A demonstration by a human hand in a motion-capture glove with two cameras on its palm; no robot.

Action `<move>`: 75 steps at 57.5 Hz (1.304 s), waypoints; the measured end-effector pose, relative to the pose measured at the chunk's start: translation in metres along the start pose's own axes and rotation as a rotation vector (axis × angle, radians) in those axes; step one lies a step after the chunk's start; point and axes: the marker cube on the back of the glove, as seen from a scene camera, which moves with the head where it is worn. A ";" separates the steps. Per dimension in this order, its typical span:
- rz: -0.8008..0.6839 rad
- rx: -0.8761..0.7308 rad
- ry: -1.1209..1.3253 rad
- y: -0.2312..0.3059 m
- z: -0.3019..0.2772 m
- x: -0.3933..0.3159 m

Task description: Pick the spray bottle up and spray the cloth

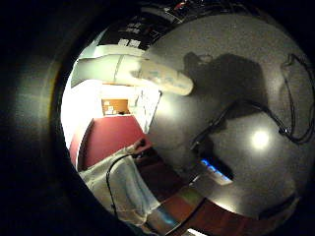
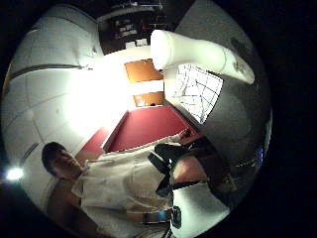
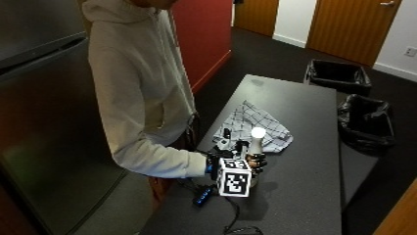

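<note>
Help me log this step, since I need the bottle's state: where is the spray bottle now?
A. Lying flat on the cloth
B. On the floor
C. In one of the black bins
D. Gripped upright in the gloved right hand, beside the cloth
D: in the outside view the gloved right hand wraps the upright spray bottle on the table, just beside the checked cloth.
</note>
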 end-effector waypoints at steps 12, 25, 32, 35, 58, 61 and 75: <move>-0.017 -0.011 -0.021 -0.016 0.014 -0.002; -0.023 -0.038 -0.044 -0.031 0.029 -0.005; -0.027 -0.033 -0.022 -0.040 0.034 -0.002; -0.025 -0.035 -0.025 -0.043 0.037 -0.001; -0.026 -0.020 -0.095 -0.068 0.059 -0.006; -0.023 -0.002 -0.114 -0.070 0.058 -0.008; -0.015 0.125 -0.141 -0.080 0.062 -0.011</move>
